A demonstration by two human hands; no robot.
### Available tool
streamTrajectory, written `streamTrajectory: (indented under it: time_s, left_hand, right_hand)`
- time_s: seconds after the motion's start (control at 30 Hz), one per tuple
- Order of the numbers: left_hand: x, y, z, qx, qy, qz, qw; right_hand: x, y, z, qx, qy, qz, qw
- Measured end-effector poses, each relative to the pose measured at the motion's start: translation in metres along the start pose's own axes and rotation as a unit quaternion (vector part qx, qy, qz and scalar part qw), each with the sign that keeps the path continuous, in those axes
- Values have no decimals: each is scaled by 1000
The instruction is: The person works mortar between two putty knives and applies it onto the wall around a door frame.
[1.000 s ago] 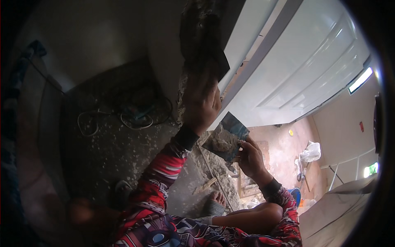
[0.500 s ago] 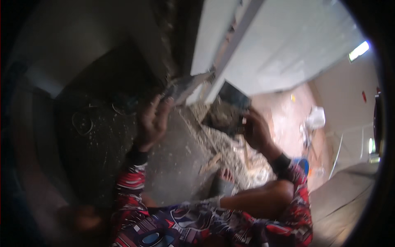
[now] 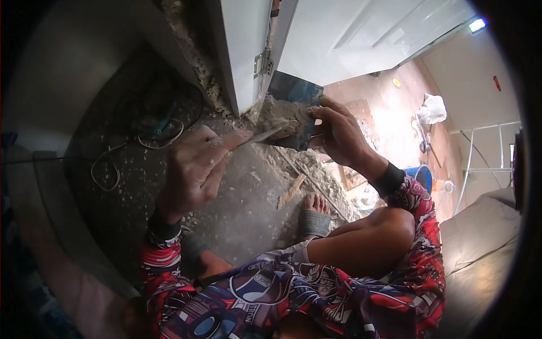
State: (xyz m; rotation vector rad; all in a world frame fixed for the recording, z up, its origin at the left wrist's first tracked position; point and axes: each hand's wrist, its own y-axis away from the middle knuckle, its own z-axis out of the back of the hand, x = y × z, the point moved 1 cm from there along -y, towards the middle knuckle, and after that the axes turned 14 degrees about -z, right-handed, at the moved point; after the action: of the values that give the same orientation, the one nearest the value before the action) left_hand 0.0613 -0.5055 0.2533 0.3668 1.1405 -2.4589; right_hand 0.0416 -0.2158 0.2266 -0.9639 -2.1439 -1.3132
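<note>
My left hand [image 3: 192,172] is closed around a trowel [image 3: 266,135], whose thin blade shows almost edge-on and whose handle is hidden by the fingers. The blade tip touches grey-brown mortar [image 3: 280,117] heaped on a dark flat board [image 3: 296,87]. Gripping that board by its right side is my right hand [image 3: 344,134], with the thumb and fingers bent at its edge. Just beyond the board stands a white door frame [image 3: 243,51] with a metal hinge [image 3: 263,65], its foot beside the mortar.
A white panelled door [image 3: 361,39] stands open at the back. Rubble [image 3: 316,175] and a wood scrap [image 3: 291,190] lie on the floor by my sandalled foot [image 3: 314,217]. To the left is a looped cable [image 3: 118,169]; to the right, a blue bucket [image 3: 420,176] and white metal bars [image 3: 485,169].
The trowel has come down from beside the door frame, back toward me, onto the mortar. Its blade has turned from broad side to edge. My right hand and the board have shifted slightly left.
</note>
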Motion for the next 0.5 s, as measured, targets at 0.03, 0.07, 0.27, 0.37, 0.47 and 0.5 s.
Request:
streamTrajectory:
  time_s: [0.03,0.07,0.27,0.37,0.47,0.5]
  left_hand:
    - [0,2,-3,14,13,14,1000]
    - [0,2,-5,21,20,21,999]
    - [-4,0,-14,51,-33,-6,998]
    - [-7,-3,-21,66,-59,-8,996]
    - [-9,-6,-19,117,-20,30,993]
    - [-7,-5,-19,115,-23,30,993]
  right_hand:
    - [1,1,-5,3,5,-2,1000]
    - [1,1,-8,6,10,-3,1000]
    - [-1,-7,-3,33,52,-12,998]
    - [-5,-9,-2,29,47,-12,998]
    - [-4,-8,5,25,84,-7,996]
    - [-5,-9,5,27,86,-6,996]
